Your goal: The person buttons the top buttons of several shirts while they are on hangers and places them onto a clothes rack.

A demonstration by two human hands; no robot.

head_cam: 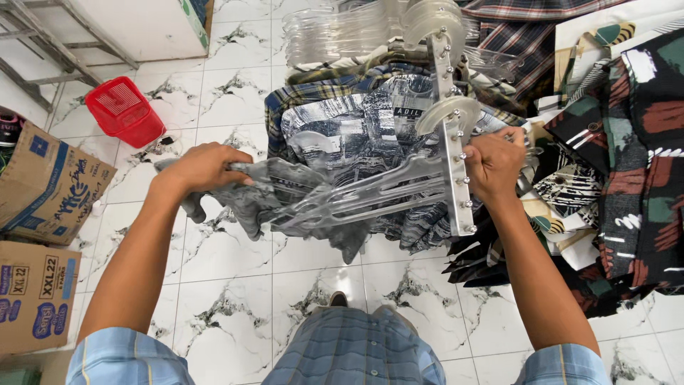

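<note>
Left hand (203, 167) closing tight on grey shirt (267, 196), right hand (491, 164) gripping clear hangers (356, 194) by the metal rack bar (456, 175) — red basket (125, 110) sitting far left.

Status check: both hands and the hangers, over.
Left hand gripping grey patterned shirt over clear plastic hangers. Right hand closed at the metal studded display arm. Dark patterned shirts crowd the right.

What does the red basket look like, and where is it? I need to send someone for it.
Look at the white marble-patterned floor, upper left, beyond the left hand. The red basket stands there alone, small, plastic, with mesh sides; it is the only red thing beside the brown cardboard boxes.
</note>
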